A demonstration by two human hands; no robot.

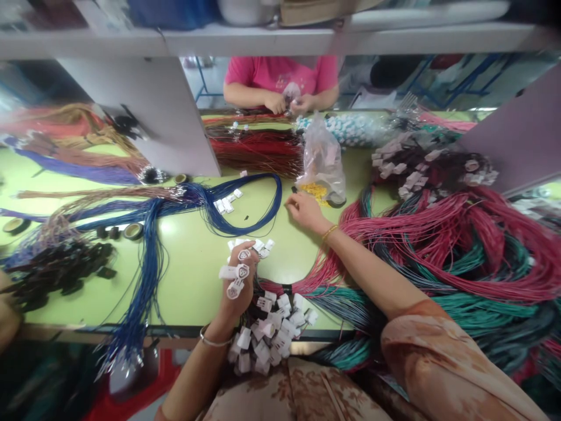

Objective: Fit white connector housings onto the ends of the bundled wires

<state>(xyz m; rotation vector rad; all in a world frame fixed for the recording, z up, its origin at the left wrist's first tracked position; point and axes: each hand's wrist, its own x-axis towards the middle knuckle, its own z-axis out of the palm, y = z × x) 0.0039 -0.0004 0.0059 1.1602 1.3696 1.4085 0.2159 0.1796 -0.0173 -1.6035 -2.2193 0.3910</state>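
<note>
My left hand [236, 304] is closed around several white plastic connectors [236, 272], their round ends facing up. Below it, a bunch of white connectors [265, 336] on wires hangs over the table's front edge. More loose white connectors [263, 248] lie just beyond the left hand. My right hand [307, 210] has its fingers pinched together beside a small pile of yellow pieces [314, 190]; whatever is between the fingertips is hidden. A clear plastic bag [324, 158] stands behind the yellow pieces.
Red and green wire bundles [416, 222] fill the right side. Blue wires [149, 251] and black connectors [65, 269] lie on the left. Grey partitions [144, 111] rise at both sides. A co-worker in a pink shirt [280, 76] handles something across the table. Tape rolls [134, 231] sit nearby.
</note>
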